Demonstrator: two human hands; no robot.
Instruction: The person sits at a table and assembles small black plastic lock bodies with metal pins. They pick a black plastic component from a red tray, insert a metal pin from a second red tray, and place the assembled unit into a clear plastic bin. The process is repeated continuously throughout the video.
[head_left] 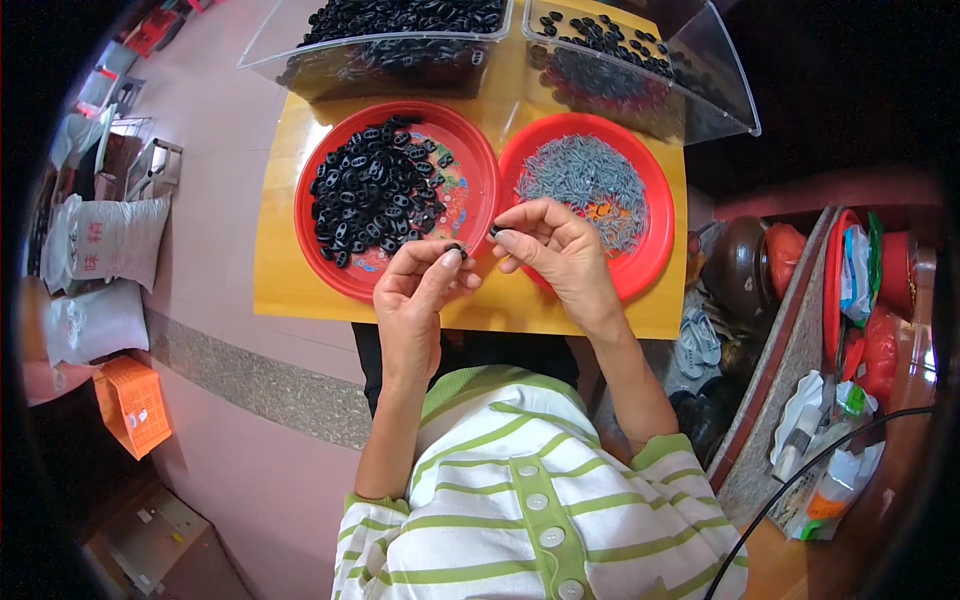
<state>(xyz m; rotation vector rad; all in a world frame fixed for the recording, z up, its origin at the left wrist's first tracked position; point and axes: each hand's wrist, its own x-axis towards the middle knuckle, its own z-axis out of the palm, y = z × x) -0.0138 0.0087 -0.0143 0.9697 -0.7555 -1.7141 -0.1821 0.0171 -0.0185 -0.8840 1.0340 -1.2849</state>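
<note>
Between the thumb and fingers of my left hand [418, 283] is a small black plastic piece [455, 248]. My right hand [556, 250] pinches another small black piece [497, 230] close by, with a narrow gap between the two. Both hands are held over the near edges of two red plates. On the left plate [484, 155] lies a heap of black oval pieces [362, 185] with small holes. Thin grey pin-like pieces [580, 172] cover much of the right plate [655, 245], which my right hand partly overlaps.
The plates rest on a yellow tabletop [278, 285]. Behind them stand a clear bin [262, 60] of black oval pieces and another clear bin [700, 112] with rounder black pieces. White sacks [120, 240] and an orange box [133, 407] are at left. A brown jar [738, 265] sits at right.
</note>
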